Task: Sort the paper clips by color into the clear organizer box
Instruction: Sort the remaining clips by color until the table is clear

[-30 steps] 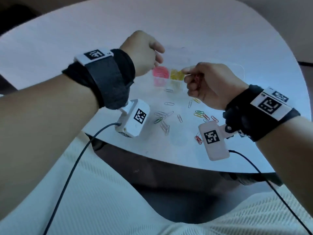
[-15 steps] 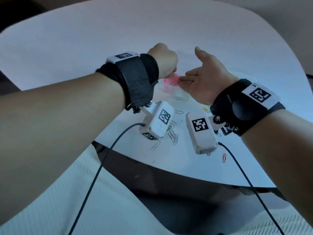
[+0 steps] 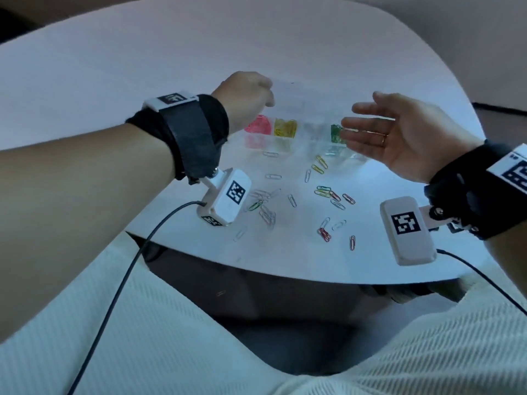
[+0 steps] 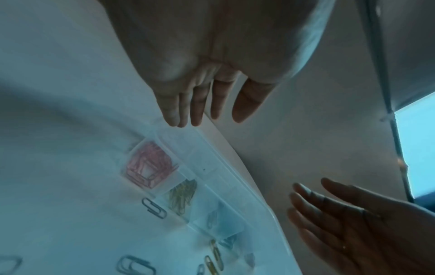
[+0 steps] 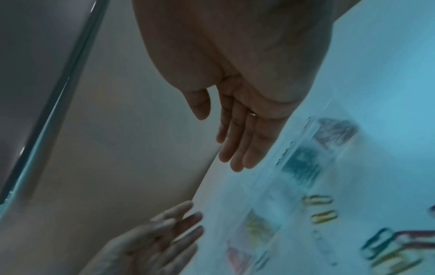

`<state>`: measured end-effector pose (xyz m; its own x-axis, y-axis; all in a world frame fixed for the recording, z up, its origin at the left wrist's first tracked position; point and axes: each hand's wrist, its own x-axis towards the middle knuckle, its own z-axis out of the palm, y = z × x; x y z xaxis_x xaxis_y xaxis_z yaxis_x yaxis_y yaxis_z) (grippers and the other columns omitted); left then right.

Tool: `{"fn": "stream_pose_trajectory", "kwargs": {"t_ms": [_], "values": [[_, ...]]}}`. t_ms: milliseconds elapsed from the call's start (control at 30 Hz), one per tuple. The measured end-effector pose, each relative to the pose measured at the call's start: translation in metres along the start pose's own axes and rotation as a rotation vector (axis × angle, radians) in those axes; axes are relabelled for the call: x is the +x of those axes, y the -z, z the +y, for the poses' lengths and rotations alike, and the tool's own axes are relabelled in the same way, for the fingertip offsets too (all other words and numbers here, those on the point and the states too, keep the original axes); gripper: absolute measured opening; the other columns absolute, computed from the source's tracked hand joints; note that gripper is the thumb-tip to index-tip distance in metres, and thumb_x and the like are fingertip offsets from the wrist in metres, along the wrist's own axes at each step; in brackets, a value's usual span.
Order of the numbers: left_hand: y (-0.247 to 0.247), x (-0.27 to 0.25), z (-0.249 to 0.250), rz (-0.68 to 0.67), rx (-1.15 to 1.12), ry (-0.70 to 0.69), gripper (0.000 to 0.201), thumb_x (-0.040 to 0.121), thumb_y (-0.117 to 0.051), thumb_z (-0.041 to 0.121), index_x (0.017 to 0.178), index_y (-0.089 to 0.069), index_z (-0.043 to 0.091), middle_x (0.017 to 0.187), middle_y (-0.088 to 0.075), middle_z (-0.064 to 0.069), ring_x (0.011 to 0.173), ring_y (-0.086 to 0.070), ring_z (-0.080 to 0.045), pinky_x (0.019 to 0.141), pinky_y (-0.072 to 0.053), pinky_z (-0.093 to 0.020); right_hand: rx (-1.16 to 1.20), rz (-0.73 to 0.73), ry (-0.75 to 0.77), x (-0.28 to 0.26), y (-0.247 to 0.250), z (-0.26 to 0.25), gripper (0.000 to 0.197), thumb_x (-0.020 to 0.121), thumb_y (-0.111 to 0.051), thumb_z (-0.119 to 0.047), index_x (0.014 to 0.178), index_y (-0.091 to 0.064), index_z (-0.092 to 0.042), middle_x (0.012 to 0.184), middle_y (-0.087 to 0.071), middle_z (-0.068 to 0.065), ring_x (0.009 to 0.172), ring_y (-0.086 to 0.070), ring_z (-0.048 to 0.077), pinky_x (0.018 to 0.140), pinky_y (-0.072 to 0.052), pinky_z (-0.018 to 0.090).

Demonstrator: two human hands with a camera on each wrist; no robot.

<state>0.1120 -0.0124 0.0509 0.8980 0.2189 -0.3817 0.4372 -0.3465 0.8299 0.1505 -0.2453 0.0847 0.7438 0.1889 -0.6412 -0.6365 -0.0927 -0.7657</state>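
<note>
Clear plastic organizer box: far side of the round white table, between both hands; its walls are faint, and its 3 o'clock end is hidden behind the right hand.
Compartments: pink paper clips, yellow paper clips, green paper clips, partly covered.
Loose paper clips: scattered at 6 o'clock of the box, up to the near table edge.
Left hand: fingers straight, empty, above the box's 9 o'clock end.
Right hand: fingers extended, empty.
</note>
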Motion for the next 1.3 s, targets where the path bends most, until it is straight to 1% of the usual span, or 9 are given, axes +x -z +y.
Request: {"fn": "stream_pose_trajectory", "kwargs": {"t_ms": [67,167,267,433,600,833,1033,1167,1300], "values": [[-0.002,-0.004,0.001,0.023,0.077,-0.102,0.03,0.091,-0.053,0.016,0.119,-0.062,0.023,0.116,-0.061,0.004,0.103,-0.059,-0.014,0.078,-0.05,-0.019,-0.069,0.038,0.014,-0.001,0.016,0.01,0.022,0.097,-0.054,-0.027,0.103,-0.065,-0.009,0.092,-0.073,0.01,0.086,-0.073,0.026,0.082,-0.059,0.034],[-0.011,-0.022,0.004,-0.024,0.21,-0.261,0.025,0.087,-0.05,0.014,0.102,-0.066,0.026,0.098,-0.065,0.008,0.091,-0.063,-0.015,0.08,-0.054,-0.029,-0.288,0.089,0.043,0.002,0.034,0.036,0.016,0.092,-0.064,-0.015,0.103,-0.067,-0.004,0.087,-0.07,0.011,0.075,-0.07,0.025,0.078,-0.061,0.034],[-0.025,-0.033,0.0,-0.098,0.371,-0.376,0.022,0.088,-0.051,0.013,0.094,-0.066,0.028,0.083,-0.061,0.013,0.081,-0.058,-0.013,0.08,-0.049,-0.027,-0.609,0.132,0.052,0.008,0.046,0.064,0.008,0.085,-0.071,-0.006,0.093,-0.072,-0.007,0.081,-0.072,0.01,0.071,-0.069,0.022,0.078,-0.06,0.034],[-0.059,-0.043,-0.009,-0.235,0.503,-0.475,0.019,0.085,-0.055,0.014,0.094,-0.069,0.024,0.074,-0.058,0.017,0.076,-0.057,-0.013,0.075,-0.047,-0.028,-1.047,0.132,0.118,0.02,0.056,0.091,0.015,0.081,-0.075,-0.015,0.093,-0.074,-0.022,0.086,-0.071,-0.003,0.079,-0.064,0.012,0.061,-0.045,0.015],[-0.095,-0.038,-0.013,-0.305,0.672,-0.453,0.021,0.087,-0.054,0.019,0.103,-0.066,0.026,0.088,-0.063,0.008,0.083,-0.056,-0.015,0.077,-0.049,-0.032,-1.168,0.101,0.207,0.026,0.054,0.097,0.017,0.077,-0.08,-0.017,0.092,-0.074,-0.021,0.083,-0.068,-0.004,0.076,-0.061,0.012,0.054,-0.039,0.013],[-0.15,-0.012,-0.013,-0.464,0.877,-0.53,0.033,0.094,-0.053,0.017,0.126,-0.059,0.02,0.121,-0.059,-0.002,0.115,-0.052,-0.023,0.092,-0.043,-0.034,-1.194,0.098,0.172,0.028,0.057,0.1,0.007,0.077,-0.075,-0.018,0.08,-0.072,-0.024,0.083,-0.069,-0.001,0.072,-0.063,0.014,0.05,-0.042,0.018],[-0.171,-0.005,-0.006,-0.526,0.989,-0.431,0.03,0.095,-0.048,0.011,0.119,-0.065,0.014,0.119,-0.061,-0.011,0.106,-0.056,-0.028,0.077,-0.037,-0.028,-0.993,0.043,0.099,0.028,0.073,0.1,0.016,0.081,-0.064,-0.009,0.08,-0.073,-0.022,0.065,-0.065,-0.002,0.059,-0.057,0.011,0.056,-0.046,0.02],[-0.168,-0.01,-0.011,-0.45,0.973,-0.426,0.024,0.095,-0.052,0.013,0.117,-0.062,0.015,0.118,-0.059,-0.008,0.109,-0.055,-0.026,0.077,-0.036,-0.028,-0.528,0.008,-0.06,0.018,0.081,0.101,0.013,0.08,-0.064,0.006,0.079,-0.073,-0.003,0.084,-0.069,0.02,0.066,-0.058,0.022,0.067,-0.058,0.028],[-0.164,-0.012,-0.017,-0.42,0.866,-0.377,0.025,0.095,-0.051,0.008,0.117,-0.059,0.015,0.119,-0.059,-0.008,0.109,-0.054,-0.026,0.085,-0.042,-0.031,-0.403,-0.046,-0.126,0.009,0.087,0.103,0.016,0.085,-0.055,0.01,0.082,-0.068,0.0,0.096,-0.074,0.02,0.071,-0.06,0.025,0.074,-0.057,0.034]]}}
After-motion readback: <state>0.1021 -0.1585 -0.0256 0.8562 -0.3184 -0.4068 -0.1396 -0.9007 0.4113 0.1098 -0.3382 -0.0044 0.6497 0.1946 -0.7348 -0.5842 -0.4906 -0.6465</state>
